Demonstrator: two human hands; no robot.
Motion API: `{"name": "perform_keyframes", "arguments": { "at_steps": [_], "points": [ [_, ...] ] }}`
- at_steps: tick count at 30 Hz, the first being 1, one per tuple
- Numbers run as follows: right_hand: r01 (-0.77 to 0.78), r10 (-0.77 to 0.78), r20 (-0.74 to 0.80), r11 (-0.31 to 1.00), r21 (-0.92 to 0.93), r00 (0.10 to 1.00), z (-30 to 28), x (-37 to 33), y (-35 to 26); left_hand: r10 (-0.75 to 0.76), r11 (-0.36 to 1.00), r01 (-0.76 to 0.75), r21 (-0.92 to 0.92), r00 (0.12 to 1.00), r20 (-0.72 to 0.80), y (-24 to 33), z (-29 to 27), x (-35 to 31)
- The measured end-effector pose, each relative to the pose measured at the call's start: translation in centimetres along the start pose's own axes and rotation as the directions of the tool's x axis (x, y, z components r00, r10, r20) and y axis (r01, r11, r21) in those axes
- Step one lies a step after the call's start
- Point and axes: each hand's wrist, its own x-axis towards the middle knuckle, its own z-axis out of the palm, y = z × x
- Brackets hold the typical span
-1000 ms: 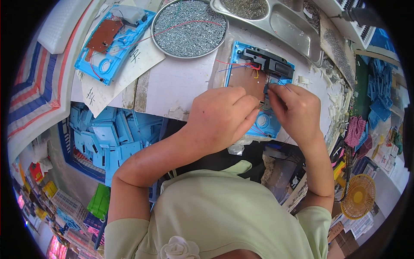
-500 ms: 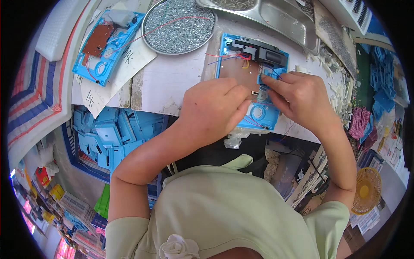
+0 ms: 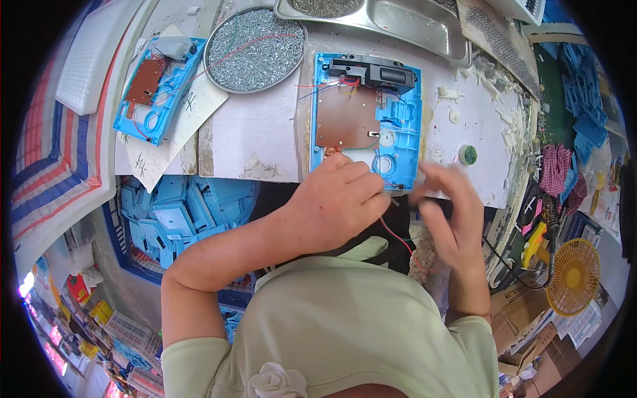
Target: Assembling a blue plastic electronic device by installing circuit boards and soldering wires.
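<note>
In front of me lies a light-blue plastic casing (image 3: 415,126) with a brown circuit board (image 3: 346,118) and a black module (image 3: 375,71) across its far end. Thin red and blue wires run to the module. My left hand (image 3: 340,202) is closed at the casing's near edge, and a red wire (image 3: 397,236) trails from under its fingertips; their grip is partly hidden. Just off the near right corner hovers my right hand (image 3: 452,212), smeared by motion, thumb and fingers apart with nothing seen between them.
A second blue casing (image 3: 176,98) lies far left on paper, beside a round tray of small metal screws (image 3: 255,50). Behind stands a steel tray (image 3: 415,26). White plastic bits and a green roll (image 3: 468,154) lie right. Below left, a crate (image 3: 126,242) holds blue panels.
Both hands have left the board and come nearer to me, the right one lifting off the casing. The left now has the red wire at its fingers. The view has shifted slightly.
</note>
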Motion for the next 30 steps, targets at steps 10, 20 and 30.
{"name": "perform_keyframes", "arguments": {
  "at_steps": [10,20,30],
  "points": [
    [0.376,-0.360,0.131,0.785,-0.493,0.924,6.5,3.5,-0.3,-0.309,0.932,0.345,0.110,0.916,-0.255,-1.6,-2.5,-5.5],
    [0.383,-0.410,0.046,0.800,-0.461,0.911,9.2,3.3,0.0,-0.211,0.965,0.240,-0.109,0.952,0.223,-0.1,-3.7,-6.9],
    [0.116,-0.180,-0.227,0.957,-0.267,0.957,-8.1,10.2,3.1,-0.150,0.970,0.145,-0.194,0.989,-0.010,-4.2,-3.2,-5.0]
  ]
}}
